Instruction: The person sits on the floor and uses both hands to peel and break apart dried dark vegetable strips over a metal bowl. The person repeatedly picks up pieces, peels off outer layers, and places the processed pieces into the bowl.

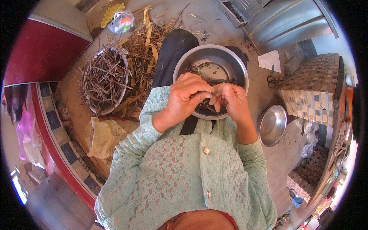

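Note:
A wide metal basin [182, 61] rests on my lap between my knees. Small green beans [210, 70] lie on its bottom, with thin dark dry pods [226, 81] across the middle and more below my fingers. Over the basin, my left hand [186, 96] is closed, thumb and forefinger pinched. My right hand [233, 100] meets it fingertip to fingertip, also pinching. Something small and dark shows between the fingertips; the fingers cover most of it, so its kind is unclear.
To the left, a bowl of dry twig-like pods [102, 82] stands beside scattered stalks and husks [143, 57]. A yellowish plastic bag [101, 136] lies nearer. Right of me are a shallow metal pan [273, 125], scissors [273, 81], white paper [269, 61] and a tiled block [308, 90].

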Demonstrator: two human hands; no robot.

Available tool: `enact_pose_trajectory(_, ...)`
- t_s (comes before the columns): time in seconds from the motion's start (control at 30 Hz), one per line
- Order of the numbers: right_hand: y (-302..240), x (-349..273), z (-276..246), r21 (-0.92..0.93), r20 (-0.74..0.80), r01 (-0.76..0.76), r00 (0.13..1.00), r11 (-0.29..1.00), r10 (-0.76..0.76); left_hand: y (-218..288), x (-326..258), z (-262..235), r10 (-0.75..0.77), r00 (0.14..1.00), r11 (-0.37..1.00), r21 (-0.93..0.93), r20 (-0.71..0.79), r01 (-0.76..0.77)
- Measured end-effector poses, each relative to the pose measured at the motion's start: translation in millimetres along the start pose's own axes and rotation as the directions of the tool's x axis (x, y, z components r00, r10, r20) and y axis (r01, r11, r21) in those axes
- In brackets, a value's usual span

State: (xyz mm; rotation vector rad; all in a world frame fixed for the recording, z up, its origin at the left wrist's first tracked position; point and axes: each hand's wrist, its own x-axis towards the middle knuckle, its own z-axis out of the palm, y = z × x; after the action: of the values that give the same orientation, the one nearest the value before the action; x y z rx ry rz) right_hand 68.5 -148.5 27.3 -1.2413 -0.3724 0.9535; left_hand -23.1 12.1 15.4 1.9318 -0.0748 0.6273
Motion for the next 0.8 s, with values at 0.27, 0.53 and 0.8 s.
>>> enact_pose_trajectory(0.27, 1.5, 0.6, 2.0, -0.205, 0.015, 0.045, 0.999, 0.978, -0.043, 0.6, -1.4, 2.4, -0.063, 0.997, 0.998, -0.030, -0.039, 0.062)
enact_pose_trajectory(0.53, 2.7, 3.5, 2.1, -0.240, -0.025, 0.100, 0.994, 0.966, -0.109, 1.0, 0.3, 1.8, -0.181, 0.983, 0.966, -0.183, 0.019, 0.182)
enact_pose_trajectory(0.8, -5.9, 7.9, 14.1, -0.458, -0.083, 0.203, 0.960, 0.865, -0.269, 7.1, 14.1, -1.9, -0.066, 0.998, 0.997, -0.026, 0.012, 0.067)
